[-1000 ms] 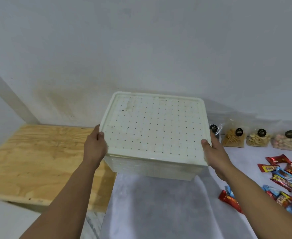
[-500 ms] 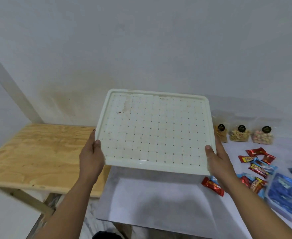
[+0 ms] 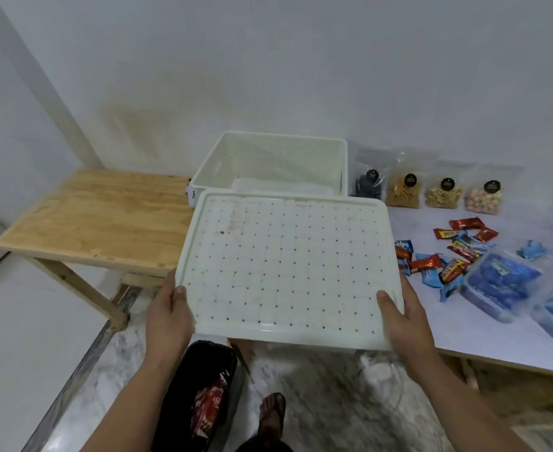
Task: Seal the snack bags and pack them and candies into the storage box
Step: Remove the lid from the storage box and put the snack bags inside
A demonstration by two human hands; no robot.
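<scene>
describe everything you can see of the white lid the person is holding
The lid is a flat, rounded-corner rectangle of off-white plastic with a raised rim and a grid of small dark dots. Brownish stains mark its far left area. It is off the storage box, held roughly level in front of it. The left hand and right hand grip its near corners, thumbs on top.

Plywood table left; sandalled foot below.

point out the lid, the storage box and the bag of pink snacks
lid (image 3: 288,269): head view, middle of its dotted top.
storage box (image 3: 268,158): head view, inner back wall.
bag of pink snacks (image 3: 484,200): head view, on the pink pieces.
</scene>
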